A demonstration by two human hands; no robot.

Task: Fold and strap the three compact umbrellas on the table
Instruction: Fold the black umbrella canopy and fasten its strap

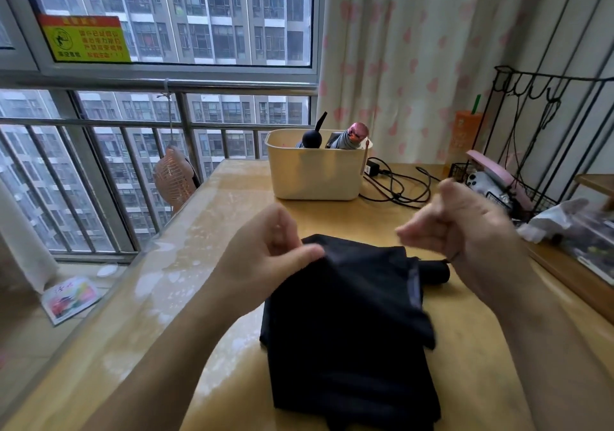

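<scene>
Two folded umbrellas [332, 138] stand in the cream plastic bin [315, 178] at twelve o'clock; the black fabric umbrella [352, 314] lies unstrapped on the counter [232, 231], left hand [269, 257] pinching its canopy, right hand [465, 227] loosely curled, blurred.

One head-worn wide-angle view — looking forward and down, close over the desk's [465, 331] near edge, facing its far edge and the window [172, 15] beyond.
</scene>
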